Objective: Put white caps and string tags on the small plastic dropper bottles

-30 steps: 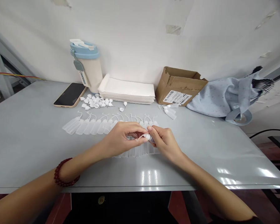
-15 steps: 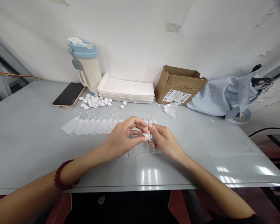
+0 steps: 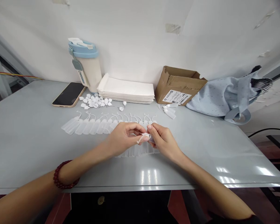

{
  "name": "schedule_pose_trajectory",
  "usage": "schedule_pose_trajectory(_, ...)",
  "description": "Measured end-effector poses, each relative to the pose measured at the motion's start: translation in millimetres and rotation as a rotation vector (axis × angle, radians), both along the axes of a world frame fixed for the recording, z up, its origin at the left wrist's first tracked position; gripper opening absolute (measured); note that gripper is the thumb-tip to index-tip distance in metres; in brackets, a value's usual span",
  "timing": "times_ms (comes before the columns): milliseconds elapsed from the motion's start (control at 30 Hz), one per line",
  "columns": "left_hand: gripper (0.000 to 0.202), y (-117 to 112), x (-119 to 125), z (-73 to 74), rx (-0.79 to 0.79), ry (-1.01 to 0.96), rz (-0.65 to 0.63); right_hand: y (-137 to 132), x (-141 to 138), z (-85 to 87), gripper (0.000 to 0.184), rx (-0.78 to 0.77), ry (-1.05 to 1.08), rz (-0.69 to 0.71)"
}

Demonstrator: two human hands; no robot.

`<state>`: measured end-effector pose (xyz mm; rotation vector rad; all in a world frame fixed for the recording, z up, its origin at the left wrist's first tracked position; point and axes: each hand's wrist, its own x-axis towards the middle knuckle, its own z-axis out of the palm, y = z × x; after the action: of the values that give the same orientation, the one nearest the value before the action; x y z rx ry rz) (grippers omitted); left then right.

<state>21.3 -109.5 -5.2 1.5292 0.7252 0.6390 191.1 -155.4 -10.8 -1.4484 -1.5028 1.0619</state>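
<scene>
My right hand point(image 3: 165, 141) is closed around a small translucent squeeze bottle point(image 3: 151, 139), most of it hidden by the fingers. At the bottle's top, my left hand point(image 3: 121, 138) pinches a white cap point(image 3: 144, 135) between thumb and fingers. A thin white strap point(image 3: 139, 141) sticks out past the left thumb. Beneath and behind both hands lie rows of similar translucent bottles point(image 3: 93, 127), with curled straps at their tops. Part of the nearer row point(image 3: 136, 151) is covered by my hands.
Loose white needle-tipped caps point(image 3: 93, 101) lie behind the bottles, beside a phone point(image 3: 69, 95). Along the wall stand a tumbler point(image 3: 91, 68), a stack of white envelopes point(image 3: 127, 90), a cardboard box point(image 3: 179, 85) and a light-blue bag point(image 3: 214, 96). A few bottles point(image 3: 169, 111) lie before the box.
My left fingers have come down and closed at the bottle's top; they were more spread before. The white strap now shows below my left thumb. One loose cap has shifted slightly nearer.
</scene>
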Motion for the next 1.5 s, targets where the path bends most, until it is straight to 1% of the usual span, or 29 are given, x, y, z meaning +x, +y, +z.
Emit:
schedule_pose_trajectory(67,0.013,0,-1,-0.4,0.087,-0.009,-0.001,1,0,-1.0,0.045,-0.019,0.012,0.007)
schedule_pose_trajectory(133,0.013,-1,-2,-0.7,0.198,-0.029,-0.006,1,0,-0.8,0.045,-0.077,0.055,0.013)
schedule_pose_trajectory(200,0.015,-1,-2,-0.4,0.25,-0.041,-0.015,2,-1,-0.1,0.045,-0.117,0.091,0.011)
schedule_pose_trajectory(267,0.014,0,-2,0.7,0.217,-0.057,-0.016,2,-1,0.5,0.044,-0.115,0.102,0.006)
schedule_pose_trajectory(367,0.014,1,-1,2.8,0.095,-0.065,0.004,1,-1,0.3,0.042,-0.07,0.077,-0.002)
schedule_pose_trajectory(467,0.018,2,-2,4.1,-0.021,0.046,0.02,0,0,-1.5,0.04,-0.004,-0.007,-0.015)
schedule_pose_trajectory(533,0.022,2,-3,3.9,-0.042,0.12,-0.016,0,0,-2.9,0.039,0.035,-0.061,-0.014)
schedule_pose_trajectory(567,0.022,2,-4,3.6,-0.022,0.129,-0.034,0,0,-3.4,0.039,0.043,-0.077,-0.011)
schedule_pose_trajectory(600,0.02,1,-4,3.0,0.025,0.123,-0.047,0,0,-3.6,0.038,0.039,-0.079,-0.007)
schedule_pose_trajectory(633,0.017,1,-4,2.4,0.103,0.107,-0.05,0,0,-3.5,0.038,0.026,-0.066,-0.003)
schedule_pose_trajectory(733,0.011,-1,-5,0.1,0.431,0.058,-0.037,1,0,-2.1,0.037,-0.04,0.015,0.004)
schedule_pose_trajectory(767,0.012,-1,-4,-0.5,0.513,0.044,-0.035,1,1,-1.6,0.038,-0.056,0.039,0.005)
schedule_pose_trajectory(800,0.012,-1,-4,-0.7,0.552,0.034,-0.034,1,1,-1.3,0.038,-0.064,0.052,0.005)
schedule_pose_trajectory(833,0.012,0,-4,-0.7,0.544,0.032,-0.03,1,1,-1.2,0.038,-0.062,0.051,0.003)
schedule_pose_trajectory(867,0.013,0,-3,-0.3,0.5,0.043,-0.02,1,1,-1.4,0.038,-0.05,0.038,0.002)
schedule_pose_trajectory(967,0.018,-1,-2,1.7,0.328,0.151,0.012,0,0,-3.1,0.035,0.036,-0.042,0.002)
schedule_pose_trajectory(1033,0.019,-2,-2,2.4,0.281,0.207,-0.007,-1,0,-3.7,0.033,0.081,-0.086,0.017)
schedule_pose_trajectory(1100,0.017,-3,-2,1.5,0.348,0.21,-0.037,-2,-1,-2.7,0.031,0.065,-0.085,0.033)
schedule_pose_trajectory(1233,0.01,-3,-4,-3.4,0.722,0.144,-0.031,0,-1,1.8,0.031,-0.086,0.053,0.025)
schedule_pose_trajectory(1267,0.011,-3,-4,-4.4,0.784,0.127,-0.032,0,-1,2.4,0.031,-0.12,0.093,0.023)
schedule_pose_trajectory(1300,0.011,-3,-5,-4.9,0.812,0.115,-0.035,0,-1,2.4,0.031,-0.145,0.127,0.021)
schedule_pose_trajectory(1333,0.011,-3,-4,-4.7,0.804,0.107,-0.034,1,-1,2.0,0.032,-0.159,0.148,0.021)
schedule_pose_trajectory(1367,0.011,-3,-4,-3.8,0.761,0.106,-0.029,1,0,1.3,0.032,-0.155,0.156,0.02)
schedule_pose_trajectory(1400,0.011,-4,-4,-2.0,0.686,0.108,-0.019,0,0,0.4,0.032,-0.131,0.155,0.02)
schedule_pose_trajectory(1500,0.014,-4,-4,6.5,0.354,0.119,0.041,-1,4,-0.3,0.033,0.014,0.114,0.052)
